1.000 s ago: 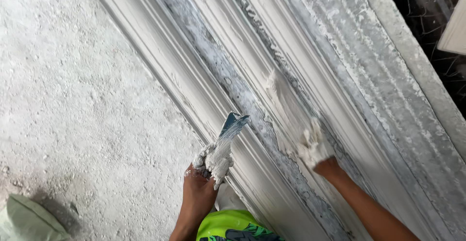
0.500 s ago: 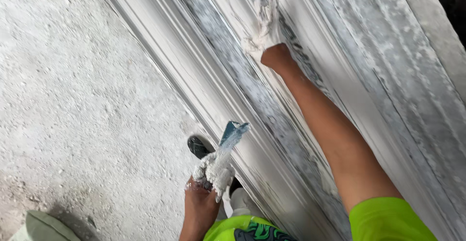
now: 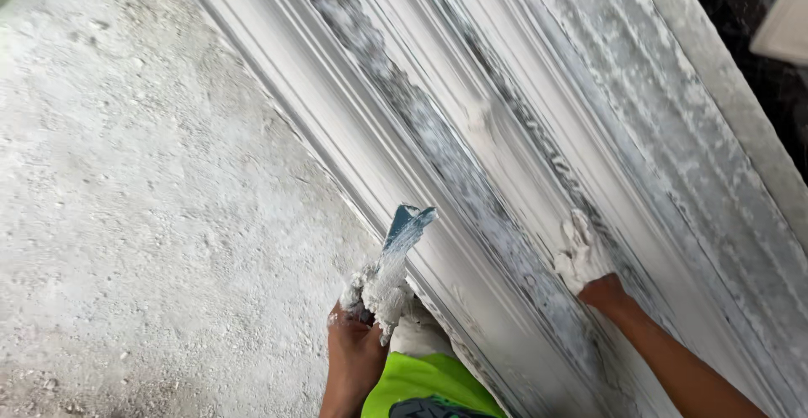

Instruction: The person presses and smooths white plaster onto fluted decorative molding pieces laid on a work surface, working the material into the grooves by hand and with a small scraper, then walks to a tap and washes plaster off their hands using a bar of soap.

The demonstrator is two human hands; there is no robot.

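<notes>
2 hands: left hand (image 3: 358, 334) grips scraper (image 3: 402, 237); right hand (image 3: 582, 260) presses moulding (image 3: 505, 157)

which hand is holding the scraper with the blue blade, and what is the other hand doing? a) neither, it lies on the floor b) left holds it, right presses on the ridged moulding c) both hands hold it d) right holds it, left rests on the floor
b: the left hand grips the plaster-caked scraper while the plaster-coated right hand presses on the white moulding.
</notes>
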